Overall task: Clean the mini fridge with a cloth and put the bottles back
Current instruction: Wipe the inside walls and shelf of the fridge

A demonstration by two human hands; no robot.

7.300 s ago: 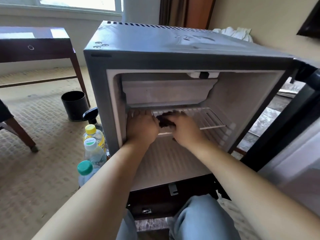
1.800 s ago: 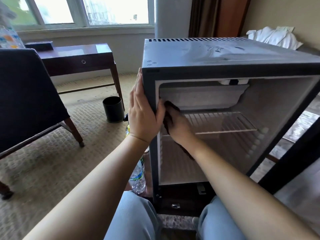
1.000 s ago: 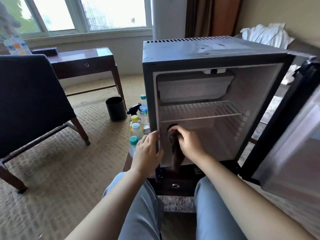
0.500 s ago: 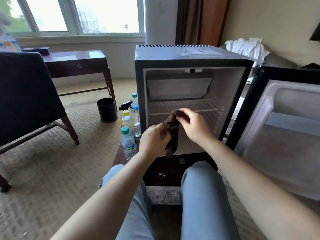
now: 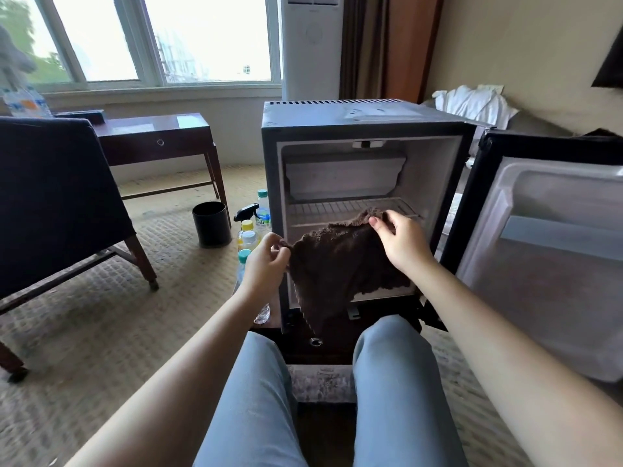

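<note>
Hanging spread between both hands, the dark brown fluffy cloth [image 5: 340, 264] is held in front of the open mouth of the grey box-shaped mini fridge [image 5: 337, 129], its lowest corner drooping toward six o'clock past the fridge's bottom edge. The left hand [image 5: 266, 261] pinches the cloth's corner at nine o'clock between thumb and fingertips. The right hand [image 5: 401, 244] pinches the upper edge at about one o'clock. Behind the cloth, the white wire shelf [image 5: 337, 208] crosses the pale interior.

The fridge's black-edged door [image 5: 556, 247] stands swung wide at three o'clock, white lining toward the camera. At nine o'clock from the fridge, just beside its outer wall, stand clear plastic bottles: a teal-capped one [image 5: 244, 256] nearest, then a white-capped one [image 5: 249, 236], a yellow-capped one [image 5: 247, 225] and a taller green-capped one [image 5: 263, 210], with a black-triggered spray bottle [image 5: 246, 210] among them. Farther toward nine o'clock sits a round black bin [image 5: 211, 224], with a dark wooden side table [image 5: 158, 136] at ten o'clock and a dark upholstered chair [image 5: 57, 203] beyond.
</note>
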